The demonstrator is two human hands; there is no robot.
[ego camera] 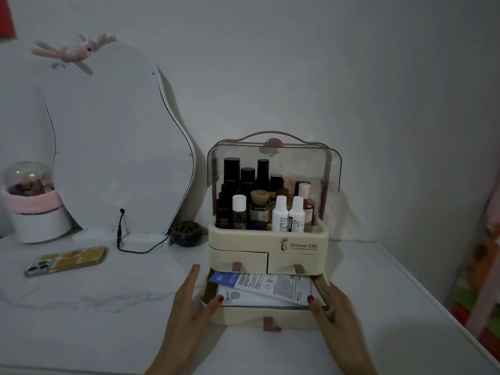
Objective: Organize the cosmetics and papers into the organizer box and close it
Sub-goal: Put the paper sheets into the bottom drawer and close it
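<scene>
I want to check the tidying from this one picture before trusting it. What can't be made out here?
- Two small upper drawers: shut, contents hidden by their fronts.
- Papers in the open bottom drawer: print too small; back part hidden under the organizer box.
- Rear bottles: labels dark, partly hidden by the front bottles.
- Left hand and right hand: forearms cut by the bottom edge.

Both forearms reach forward from the bottom edge. The left hand (193,296) is flat and open, fingers together pointing ahead, thumb angled inward. The right hand (328,300) mirrors it, open, thumb turned inward, red-painted nails showing on both
</scene>
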